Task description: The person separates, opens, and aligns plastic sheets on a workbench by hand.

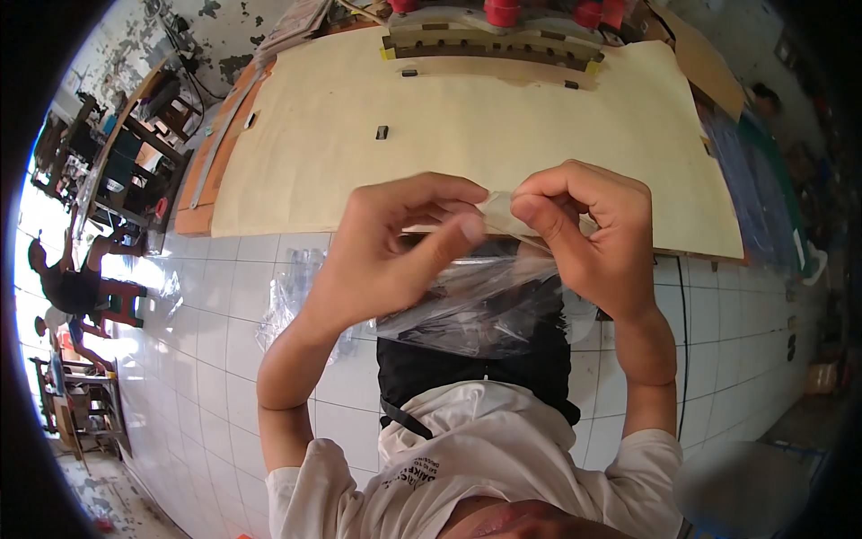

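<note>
Clear plastic film (pixel 476 310) hangs over my lap, its upper end gathered between my two hands above the table's near edge. My right hand (pixel 597 234) pinches a crumpled, whitish corner of the film between thumb and forefinger. On the other side of that corner, my left hand (pixel 400 238) has its fingers curled around the film's edge, with a gap between thumb and forefinger tips. Exactly where the left fingers touch the film is partly hidden.
Before me stands a table with a cream sheet (pixel 485 135) and small black pieces (pixel 382 132) on it. A machine with red knobs (pixel 503 13) is at its far edge, a metal ruler (pixel 215 148) at left. Another person (pixel 72 283) is at far left.
</note>
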